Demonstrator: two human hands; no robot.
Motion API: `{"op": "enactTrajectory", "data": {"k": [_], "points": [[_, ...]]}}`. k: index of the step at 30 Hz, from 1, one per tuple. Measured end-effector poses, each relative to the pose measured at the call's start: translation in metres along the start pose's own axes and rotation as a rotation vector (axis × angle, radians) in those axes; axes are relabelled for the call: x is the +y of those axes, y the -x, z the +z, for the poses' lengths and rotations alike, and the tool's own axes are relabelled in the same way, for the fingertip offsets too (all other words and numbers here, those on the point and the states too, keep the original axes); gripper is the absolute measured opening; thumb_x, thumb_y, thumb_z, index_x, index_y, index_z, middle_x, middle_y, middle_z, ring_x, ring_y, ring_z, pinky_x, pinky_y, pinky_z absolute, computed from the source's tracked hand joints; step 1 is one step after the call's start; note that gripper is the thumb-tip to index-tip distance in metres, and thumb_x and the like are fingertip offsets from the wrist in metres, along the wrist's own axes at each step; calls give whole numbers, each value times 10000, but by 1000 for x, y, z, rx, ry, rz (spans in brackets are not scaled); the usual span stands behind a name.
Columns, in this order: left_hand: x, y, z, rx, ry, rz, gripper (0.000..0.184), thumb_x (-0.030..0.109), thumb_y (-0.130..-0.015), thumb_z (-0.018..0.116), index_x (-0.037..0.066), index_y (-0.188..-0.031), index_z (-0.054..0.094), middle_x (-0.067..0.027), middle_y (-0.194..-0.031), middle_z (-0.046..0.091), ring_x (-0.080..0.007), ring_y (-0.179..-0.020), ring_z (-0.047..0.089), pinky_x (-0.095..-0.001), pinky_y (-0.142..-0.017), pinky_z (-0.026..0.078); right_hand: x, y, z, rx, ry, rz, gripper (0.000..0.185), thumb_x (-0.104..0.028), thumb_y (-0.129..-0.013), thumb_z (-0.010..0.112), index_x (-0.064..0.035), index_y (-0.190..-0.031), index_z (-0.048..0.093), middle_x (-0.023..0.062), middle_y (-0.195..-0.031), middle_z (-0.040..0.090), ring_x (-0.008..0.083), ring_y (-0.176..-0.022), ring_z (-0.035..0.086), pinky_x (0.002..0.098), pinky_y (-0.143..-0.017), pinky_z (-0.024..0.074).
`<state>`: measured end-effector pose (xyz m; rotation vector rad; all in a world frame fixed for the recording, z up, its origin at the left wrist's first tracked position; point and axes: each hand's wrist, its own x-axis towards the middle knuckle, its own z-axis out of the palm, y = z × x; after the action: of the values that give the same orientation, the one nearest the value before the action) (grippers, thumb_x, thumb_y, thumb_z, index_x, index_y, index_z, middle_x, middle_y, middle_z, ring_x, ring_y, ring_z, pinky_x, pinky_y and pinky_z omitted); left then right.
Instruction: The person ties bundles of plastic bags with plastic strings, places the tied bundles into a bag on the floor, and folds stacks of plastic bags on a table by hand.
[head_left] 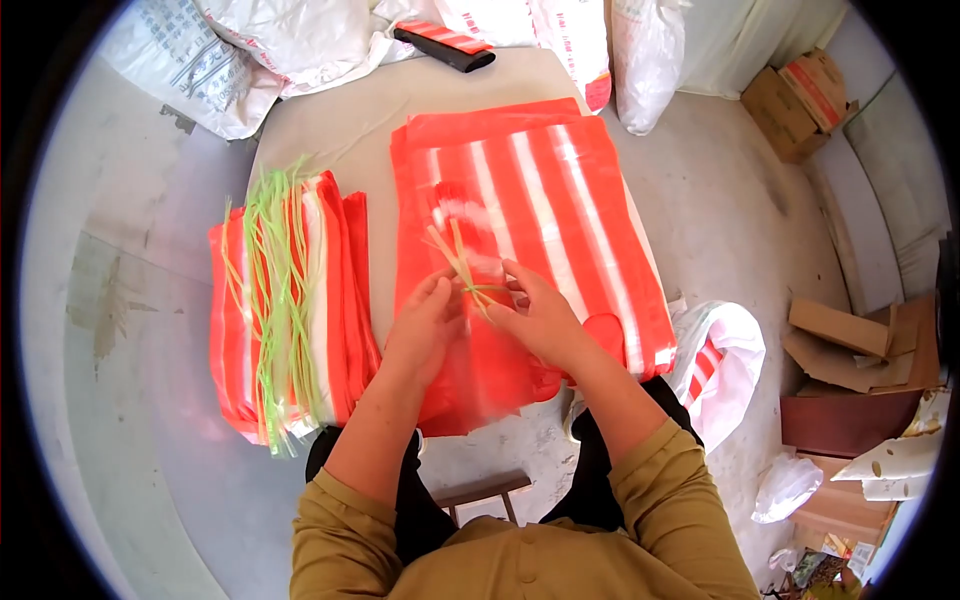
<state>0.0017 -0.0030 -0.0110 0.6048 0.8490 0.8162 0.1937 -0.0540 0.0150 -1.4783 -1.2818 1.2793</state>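
Observation:
Yellow-green plastic strings [457,256] cross over a gathered red plastic bag [477,365] in front of me. My left hand [425,318] is closed at the left side of the crossing, its fingers curled on the strings. From the right, my right hand [540,318] pinches the string ends between thumb and fingers. Beneath lies a stack of red-and-white striped plastic bags [590,200]. Left of my hands is a folded pile of similar striped bags [228,340], with a bundle of loose green strings [275,290] draped across it.
The beige tabletop [340,135] carries a black-and-striped roll [445,45] at its far edge. White sacks [290,40] stand behind it. A white sack [720,370] with striped plastic inside stands at the right. Cardboard boxes [860,350] lie farther right.

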Motion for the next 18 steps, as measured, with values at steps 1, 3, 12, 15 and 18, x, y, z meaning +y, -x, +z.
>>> {"op": "enactTrajectory", "data": {"k": [1,3,12,15,18], "points": [[6,6,6,-55,16,11,354,236,-1093,509,24,-1373,552,-102,-1324,629,-217,-1174,604,-380,-1001,495,-2,1,1,1,-7,2,828,-180,-930,735,-5,-1604,288,205,-1421,569,297,-1345,563,399,-1084,483],[12,13,15,-198,70,24,370,248,-1099,501,18,-1381,565,-99,-1324,623,-216,-1175,602,-375,-999,499,-13,5,-1,-8,-38,26,819,-152,-935,705,-15,-1616,272,197,-1431,565,288,-1335,567,397,-1088,478],[1,2,9,166,-76,230,371,280,-1049,618,28,-1322,596,-71,-1362,630,-208,-1249,576,-392,-1075,463,1,3,-15,-176,-662,94,799,-22,-937,604,-58,-1643,231,131,-1443,546,208,-1278,554,354,-1094,450],[11,5,9,-71,289,92,379,228,-1035,642,45,-1356,561,-82,-1349,632,-217,-1258,578,-392,-1075,474,-4,11,-9,-227,-719,133,822,-33,-929,652,-68,-1643,245,111,-1464,534,156,-1210,589,318,-1038,489],[9,2,11,77,191,129,392,194,-1037,637,43,-1386,540,-97,-1357,627,-230,-1275,577,-409,-1100,466,-11,20,2,-181,-500,120,819,-59,-939,660,-55,-1641,238,105,-1504,507,151,-1247,575,332,-1049,491]]}}
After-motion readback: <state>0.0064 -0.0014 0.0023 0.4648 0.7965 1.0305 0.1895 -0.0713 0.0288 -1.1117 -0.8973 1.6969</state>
